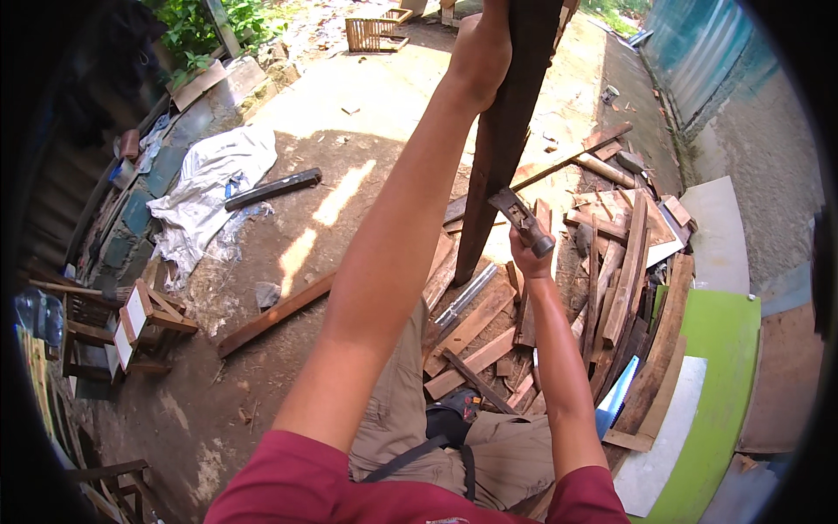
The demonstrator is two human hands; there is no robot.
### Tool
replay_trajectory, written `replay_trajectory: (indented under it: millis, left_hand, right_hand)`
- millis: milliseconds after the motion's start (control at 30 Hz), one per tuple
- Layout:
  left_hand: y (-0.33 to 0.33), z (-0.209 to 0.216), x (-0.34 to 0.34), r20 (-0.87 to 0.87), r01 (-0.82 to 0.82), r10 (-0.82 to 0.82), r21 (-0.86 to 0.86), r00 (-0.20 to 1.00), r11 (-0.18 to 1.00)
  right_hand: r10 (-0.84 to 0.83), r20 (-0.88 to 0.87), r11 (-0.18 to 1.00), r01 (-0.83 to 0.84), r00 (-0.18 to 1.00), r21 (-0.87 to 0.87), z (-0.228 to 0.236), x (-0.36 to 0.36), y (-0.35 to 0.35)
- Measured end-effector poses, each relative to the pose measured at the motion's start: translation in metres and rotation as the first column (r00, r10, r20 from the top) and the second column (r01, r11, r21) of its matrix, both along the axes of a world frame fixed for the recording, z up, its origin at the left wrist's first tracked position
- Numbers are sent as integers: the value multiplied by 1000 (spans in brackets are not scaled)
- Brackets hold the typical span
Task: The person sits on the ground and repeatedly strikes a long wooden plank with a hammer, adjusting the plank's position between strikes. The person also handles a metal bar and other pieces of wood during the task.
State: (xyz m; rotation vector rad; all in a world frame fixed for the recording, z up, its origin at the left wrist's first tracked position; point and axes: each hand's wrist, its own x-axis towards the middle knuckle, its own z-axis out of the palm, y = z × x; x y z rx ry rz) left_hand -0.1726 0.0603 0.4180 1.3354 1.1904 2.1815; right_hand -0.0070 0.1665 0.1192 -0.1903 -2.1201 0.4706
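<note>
My left arm stretches up to the top of the view, where my left hand [482, 61] is closed on the edge of a long dark wooden plank [496, 148]. The plank stands steeply, its lower end narrowing down toward the wood pile. My fingers on its far side are partly hidden. Lower and to the right, my right hand [531, 259] grips a hammer [517, 212]. The hammer's metal head is beside the plank's right edge; whether they touch I cannot tell. Most of the hammer's handle is hidden.
Wood scraps [611, 288] are heaped on the right around a blue handsaw [617, 397]. A green board [716, 367] lies beside them. On the left are a white sheet [214, 179], a dark beam [273, 189] and a small wooden frame [144, 323]. A slatted wooden piece [371, 35] stands farther off.
</note>
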Motion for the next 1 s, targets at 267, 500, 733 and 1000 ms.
replay_trajectory:
  millis: [267, 500, 733, 1000]
  left_hand:
    - [-10, -4, 7, 14, -24, 24, 13, 1000, 1000]
    - [7, -8, 12, -83, -259, 252, -86, 964, 962]
    - [10, -17, 30, -12, -408, 408, -10, 913, 913]
    - [-7, -14, 64, 33, -244, 248, -93, 968, 965]
  right_hand:
    - [-31, -109, 999, 34, 994, 24, -26, -14, 2]
    - [-159, 41, 985, 161, 986, -55, -42, -3, 35]
    - [-205, 53, 694, 183, 977, -696, 24, 44, -53]
    - [-191, 206, 649, 281, 960, -707, 78, 100, -100]
